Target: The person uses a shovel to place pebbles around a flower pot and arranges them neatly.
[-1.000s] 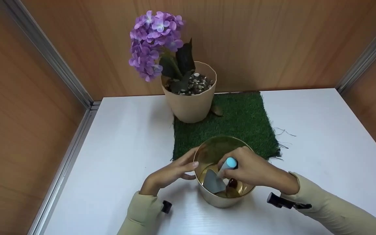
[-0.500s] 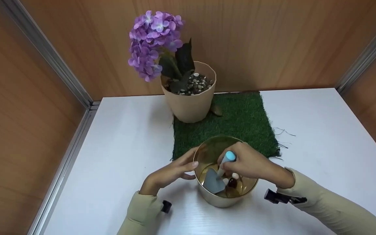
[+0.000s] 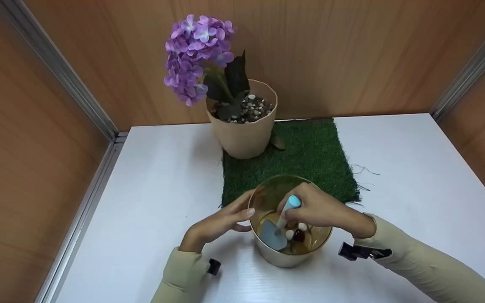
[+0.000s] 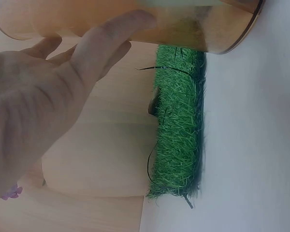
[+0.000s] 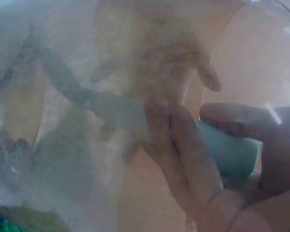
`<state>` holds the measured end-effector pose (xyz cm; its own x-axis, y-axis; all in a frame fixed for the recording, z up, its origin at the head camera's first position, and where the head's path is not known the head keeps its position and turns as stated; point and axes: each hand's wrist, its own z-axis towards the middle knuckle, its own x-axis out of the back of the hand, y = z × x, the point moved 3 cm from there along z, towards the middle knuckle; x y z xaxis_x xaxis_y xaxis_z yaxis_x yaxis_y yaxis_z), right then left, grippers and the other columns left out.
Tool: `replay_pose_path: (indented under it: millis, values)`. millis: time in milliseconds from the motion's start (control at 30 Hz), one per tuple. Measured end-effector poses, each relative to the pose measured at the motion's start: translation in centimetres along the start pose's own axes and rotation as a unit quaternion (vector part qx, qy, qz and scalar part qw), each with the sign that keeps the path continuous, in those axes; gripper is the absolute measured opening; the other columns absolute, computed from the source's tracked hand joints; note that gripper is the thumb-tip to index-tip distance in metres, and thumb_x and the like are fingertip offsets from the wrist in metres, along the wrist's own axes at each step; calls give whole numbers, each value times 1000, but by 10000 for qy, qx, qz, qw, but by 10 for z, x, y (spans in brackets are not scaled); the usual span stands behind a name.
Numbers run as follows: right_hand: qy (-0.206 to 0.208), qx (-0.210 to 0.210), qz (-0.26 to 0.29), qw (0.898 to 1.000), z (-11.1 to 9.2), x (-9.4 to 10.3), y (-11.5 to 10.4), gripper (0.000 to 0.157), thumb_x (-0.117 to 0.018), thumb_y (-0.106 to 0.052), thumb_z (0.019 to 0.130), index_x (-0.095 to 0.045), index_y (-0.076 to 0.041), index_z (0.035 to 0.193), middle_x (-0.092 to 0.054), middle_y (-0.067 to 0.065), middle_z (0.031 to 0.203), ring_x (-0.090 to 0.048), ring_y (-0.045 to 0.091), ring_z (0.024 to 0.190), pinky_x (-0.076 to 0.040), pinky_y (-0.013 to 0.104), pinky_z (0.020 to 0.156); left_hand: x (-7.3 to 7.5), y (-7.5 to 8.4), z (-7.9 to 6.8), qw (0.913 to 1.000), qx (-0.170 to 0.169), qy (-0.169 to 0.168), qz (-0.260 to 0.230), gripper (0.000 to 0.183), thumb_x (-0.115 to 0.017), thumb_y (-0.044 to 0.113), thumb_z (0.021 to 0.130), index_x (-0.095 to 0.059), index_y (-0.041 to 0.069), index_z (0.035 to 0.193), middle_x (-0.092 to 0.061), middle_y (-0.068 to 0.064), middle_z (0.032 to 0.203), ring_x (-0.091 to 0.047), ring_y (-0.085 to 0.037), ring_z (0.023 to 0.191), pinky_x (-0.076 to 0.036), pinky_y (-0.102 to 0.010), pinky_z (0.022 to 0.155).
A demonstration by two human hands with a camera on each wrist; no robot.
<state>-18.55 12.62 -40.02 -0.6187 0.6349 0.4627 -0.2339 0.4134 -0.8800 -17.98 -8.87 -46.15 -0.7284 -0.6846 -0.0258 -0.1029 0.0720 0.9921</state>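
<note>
White table (image 3: pixel 162 176): transparent amber bowl (image 3: pixel 282 260) stood upright just in front of the near edge of an artificial turf mat (image 3: pixel 314 147). Hand trowel (image 3: pixel 281 222) inside the bowl, its blue-ended handle grasped by the right hand (image 3: pixel 316 206); handle tilted, blade held low toward the bowl's left wall. Two white pebbles (image 3: pixel 289 235) and a dark red one (image 3: pixel 299 235) seen beside the blade, on the bowl's floor. Bowl's left wall touched by the left hand (image 3: pixel 225 219), fingers extended, not clenched. Far left corner of mat covered by a beige flowerpot (image 3: pixel 240 141), planted with purple hydrangea (image 3: pixel 196 54); brown stone (image 3: pixel 278 142) set beside it.
</note>
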Motion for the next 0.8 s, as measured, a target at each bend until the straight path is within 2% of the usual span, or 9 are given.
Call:
replay_pose_path:
  millis: [133,367,633,800]
  values:
    - [-67,-104,267,9996,-1,1,2,17,-56,2,84,-70,2,94,-68,15,85,-67,31,69,-54,41,63,0,0,0,10000,-14,14,-3,52,-41,34,99,-19,38,146,-17,5,151,-30,-27,133,-43,-50,91]
    - [79,-3,216,9997,-8,8,-2,15,-60,-4,84,-73,-9,91,-69,9,88,-68,23,73,-55,35,65,0,1,0,10000,13,0,-38,54,-43,38,98,-19,39,146,-17,6,151,-26,-28,135,-44,-46,91]
    - [-2,-49,701,9975,-15,16,-4,16,-60,-2,85,-71,-1,96,-67,13,93,-67,29,77,-55,35,68,0,1,0,9999,74,-13,-85,58,-45,40,97,-17,36,147,-14,3,152,-21,-28,136,-43,-48,92]
    - [59,-137,876,9960,-22,27,-5,16,-62,-6,87,-70,1,98,-66,17,96,-67,32,78,-54,37,70,-1,3,1,9999,56,-9,-108,55,-43,34,99,-17,35,147,-13,2,152,-21,-29,136,-41,-51,93]
